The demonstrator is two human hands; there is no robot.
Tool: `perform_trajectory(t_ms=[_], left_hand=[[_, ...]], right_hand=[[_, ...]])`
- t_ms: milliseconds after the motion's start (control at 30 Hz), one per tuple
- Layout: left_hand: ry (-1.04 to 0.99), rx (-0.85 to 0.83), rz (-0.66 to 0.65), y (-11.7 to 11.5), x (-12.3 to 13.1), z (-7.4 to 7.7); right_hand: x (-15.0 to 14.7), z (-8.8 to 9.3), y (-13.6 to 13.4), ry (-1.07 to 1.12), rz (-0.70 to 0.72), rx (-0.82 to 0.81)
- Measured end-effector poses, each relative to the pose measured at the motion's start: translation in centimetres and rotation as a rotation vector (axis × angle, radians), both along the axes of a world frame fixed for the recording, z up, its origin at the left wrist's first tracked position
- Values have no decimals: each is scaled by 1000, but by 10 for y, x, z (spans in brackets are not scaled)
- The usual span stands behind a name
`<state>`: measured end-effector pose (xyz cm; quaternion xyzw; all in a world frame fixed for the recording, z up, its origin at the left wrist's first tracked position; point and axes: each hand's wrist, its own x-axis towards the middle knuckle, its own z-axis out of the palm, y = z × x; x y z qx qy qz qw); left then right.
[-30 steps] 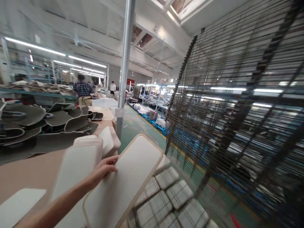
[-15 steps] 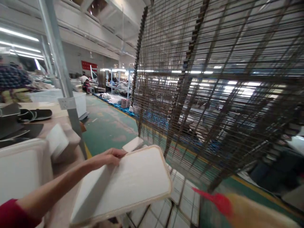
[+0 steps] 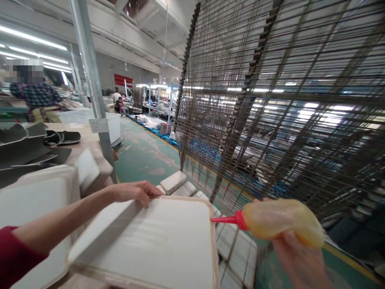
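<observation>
My left hand (image 3: 135,192) grips the far edge of a white rectangular pad (image 3: 150,241) with a tan piped border, held nearly flat in front of me. My right hand (image 3: 297,257) holds a soft yellow squeeze bottle (image 3: 279,221) with a red nozzle. The nozzle tip (image 3: 215,219) points left and sits at the pad's right edge. A red sleeve covers my left upper arm at the bottom left.
A tall wire drying rack (image 3: 270,100) fills the right side. Checked pads (image 3: 237,249) lie on its lowest shelf. More white pads (image 3: 36,200) and dark cut pieces (image 3: 27,148) are stacked on the table at left. A steel post (image 3: 93,96) stands behind; a person in a plaid shirt (image 3: 36,96) works far left.
The view swung right toward the rack. My left hand brought the pad from tilted to nearly flat. My right hand with the bottle rose into view, nozzle reaching the pad's edge.
</observation>
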<state>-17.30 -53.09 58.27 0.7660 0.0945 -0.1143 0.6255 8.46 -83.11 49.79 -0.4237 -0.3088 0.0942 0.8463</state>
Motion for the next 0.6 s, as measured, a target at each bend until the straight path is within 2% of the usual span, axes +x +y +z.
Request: perform_trajectory(t_ms=[133, 267, 467, 600], left_hand=[[-2, -62, 6, 2, -4, -2], [-13, -85, 21, 5, -6, -5], [-28, -101, 33, 10, -10, -11], [-48, -83, 47, 17, -14, -18]], right_hand=[[-1, 4, 2, 78, -20, 14], [-1, -2, -2, 144, -15, -39], [0, -20, -2, 137, 41, -70], [9, -41, -12, 19, 111, -137]])
